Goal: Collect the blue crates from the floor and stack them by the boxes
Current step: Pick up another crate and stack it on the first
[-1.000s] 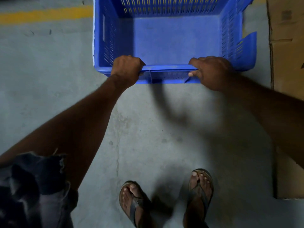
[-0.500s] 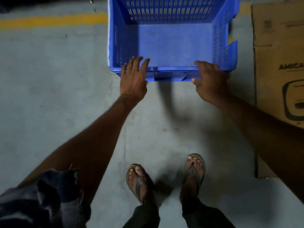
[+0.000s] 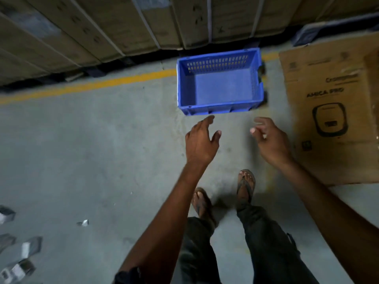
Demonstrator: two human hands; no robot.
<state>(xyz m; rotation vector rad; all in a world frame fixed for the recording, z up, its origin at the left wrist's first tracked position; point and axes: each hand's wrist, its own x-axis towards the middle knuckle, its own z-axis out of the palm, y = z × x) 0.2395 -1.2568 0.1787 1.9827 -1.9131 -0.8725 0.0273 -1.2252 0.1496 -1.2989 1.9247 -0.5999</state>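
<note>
One blue plastic crate [image 3: 220, 83] sits on the grey concrete floor [image 3: 82, 150], rectangular, open-topped and empty, with a smooth solid bottom and side walls pierced by rows of narrow vertical slots. Its near rim is moulded with small ribs. It stands across a painted yellow line [image 3: 88, 86] and just in front of a row of tall brown cardboard boxes [image 3: 123, 23] bound with pale straps. To the right of the crate lies one flattened sheet of corrugated cardboard [image 3: 336, 111], printed with dark lettering and the outline of a squarish appliance.

Both hands hang in the air a little short of the crate's near wall, touching nothing. The left hand [image 3: 202, 143] is spread, fingers apart and pointing toward the rim. The right hand [image 3: 270, 140] is loosely curled with thumb and fingertips apart, holding nothing. Both forearms are bare.

Below them are two feet in flip-flop sandals [image 3: 246, 184] with dark straps, and two legs in dark trousers. At the lower left of the floor lie several small crumpled grey and white scraps [image 3: 22, 255], blurred; what they are cannot be told.
</note>
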